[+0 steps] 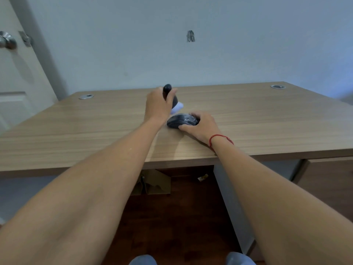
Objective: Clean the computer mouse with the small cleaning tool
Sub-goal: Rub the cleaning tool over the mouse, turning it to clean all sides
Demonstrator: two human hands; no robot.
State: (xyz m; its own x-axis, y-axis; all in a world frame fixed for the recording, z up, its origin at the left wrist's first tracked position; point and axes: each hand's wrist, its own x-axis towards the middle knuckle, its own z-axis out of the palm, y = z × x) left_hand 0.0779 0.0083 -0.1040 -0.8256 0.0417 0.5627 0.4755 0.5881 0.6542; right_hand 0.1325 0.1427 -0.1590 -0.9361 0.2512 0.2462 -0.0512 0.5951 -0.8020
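Note:
A black computer mouse (180,121) lies on the wooden desk (76,127) near its middle. My right hand (202,125) grips the mouse from the right side, thumb at its near edge and fingers over its far end. My left hand (157,106) is closed around the dark handle of a small cleaning tool (168,90). The tool's white head (177,108) points down and to the right, just above the mouse's far left edge. I cannot tell whether the head touches the mouse.
Two round metal cable grommets (86,96) (278,86) sit at the desk's back corners. A white door with a metal knob (7,42) stands at the left. Cardboard (152,184) lies on the dark floor under the desk. A drawer unit (324,178) is at the right.

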